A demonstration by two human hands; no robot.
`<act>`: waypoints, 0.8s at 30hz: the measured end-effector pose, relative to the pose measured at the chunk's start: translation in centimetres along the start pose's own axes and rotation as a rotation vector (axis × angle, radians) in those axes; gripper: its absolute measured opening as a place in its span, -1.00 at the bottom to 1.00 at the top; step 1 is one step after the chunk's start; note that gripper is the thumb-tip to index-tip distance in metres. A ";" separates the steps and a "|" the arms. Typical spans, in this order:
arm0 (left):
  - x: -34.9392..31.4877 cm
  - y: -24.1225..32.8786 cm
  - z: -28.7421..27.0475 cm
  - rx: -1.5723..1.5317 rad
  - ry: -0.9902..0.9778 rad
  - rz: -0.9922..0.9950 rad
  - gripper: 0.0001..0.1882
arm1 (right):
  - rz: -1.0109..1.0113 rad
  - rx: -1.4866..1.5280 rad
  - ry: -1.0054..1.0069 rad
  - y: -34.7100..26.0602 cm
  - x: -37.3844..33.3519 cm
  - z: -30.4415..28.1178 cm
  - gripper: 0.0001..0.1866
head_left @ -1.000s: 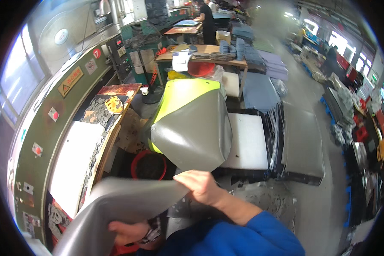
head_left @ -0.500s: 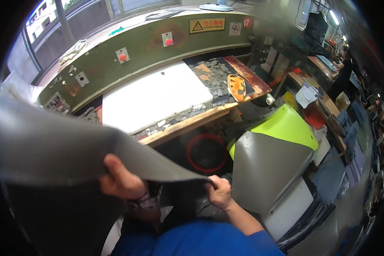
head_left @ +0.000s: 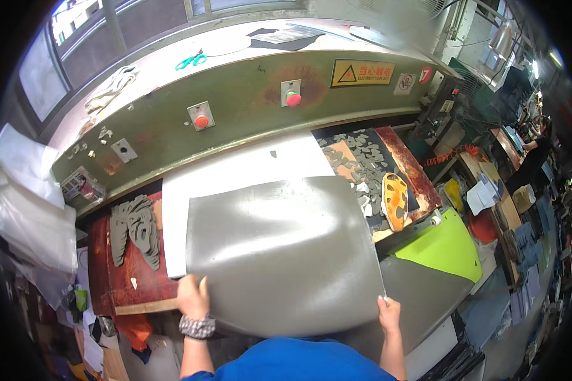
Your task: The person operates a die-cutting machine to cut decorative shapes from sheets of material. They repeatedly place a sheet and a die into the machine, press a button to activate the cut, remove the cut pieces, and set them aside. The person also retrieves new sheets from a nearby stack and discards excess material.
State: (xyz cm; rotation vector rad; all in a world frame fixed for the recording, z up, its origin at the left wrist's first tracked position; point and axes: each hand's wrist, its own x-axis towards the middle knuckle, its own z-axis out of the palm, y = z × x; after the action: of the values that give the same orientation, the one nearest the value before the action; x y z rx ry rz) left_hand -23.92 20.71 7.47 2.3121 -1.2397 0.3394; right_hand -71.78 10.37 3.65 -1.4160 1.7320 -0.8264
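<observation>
A large smooth grey sheet [head_left: 279, 254] lies partly over the white board [head_left: 248, 165], its near part sagging off the front edge toward my body. My left hand [head_left: 193, 296] grips the sheet's near left edge, thumb up, a patterned band on the wrist. At the near right corner, my right hand [head_left: 389, 312] pinches the edge between thumb and fingers. Right of the sheet rests an orange-and-black sole-shaped piece [head_left: 396, 201] among grey scraps [head_left: 362, 152]. Cut grey pieces are stacked [head_left: 135, 230] on the red-brown bed [head_left: 149, 286] at the left.
Behind the board runs a green machine beam [head_left: 248, 95] with red push buttons [head_left: 201, 121]. Teal-handled scissors [head_left: 192, 60] lie on its top. More grey and lime-green sheets [head_left: 442, 247] hang or lie at the right. Clear plastic [head_left: 32, 216] bulges at the left. A co-worker [head_left: 532, 159] stands far right.
The grey sheet has swung from the left, where it was raised and curled, and now lies spread over the board. My hands have moved apart to its two near corners.
</observation>
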 end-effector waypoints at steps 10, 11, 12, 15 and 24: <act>2.1 -9.4 5.4 -0.263 0.080 -0.483 -0.65 | -0.134 0.579 -0.163 -11.2 13.1 2.3 -0.75; 5.0 -10.2 6.3 -0.255 0.134 -0.396 -0.62 | -0.203 0.642 -0.147 -13.4 15.8 3.7 -0.77; 8.6 -11.3 7.2 -0.230 0.113 -0.373 -0.61 | -0.176 0.752 -0.193 -15.6 18.3 5.3 -0.79; 17.4 -15.4 10.7 -0.683 -0.026 -0.289 -0.71 | -0.099 0.775 -0.192 -22.4 26.9 12.2 -0.76; 16.6 -16.4 14.2 -0.201 -0.169 -0.192 -0.51 | -0.302 -0.175 0.042 -13.8 24.7 12.8 -0.64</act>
State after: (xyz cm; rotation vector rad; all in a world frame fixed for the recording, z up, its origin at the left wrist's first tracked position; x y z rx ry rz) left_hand -1.20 9.09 -2.35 2.2967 -1.0622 -0.0465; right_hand -56.77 -16.79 5.13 -1.8209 1.6778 -0.8844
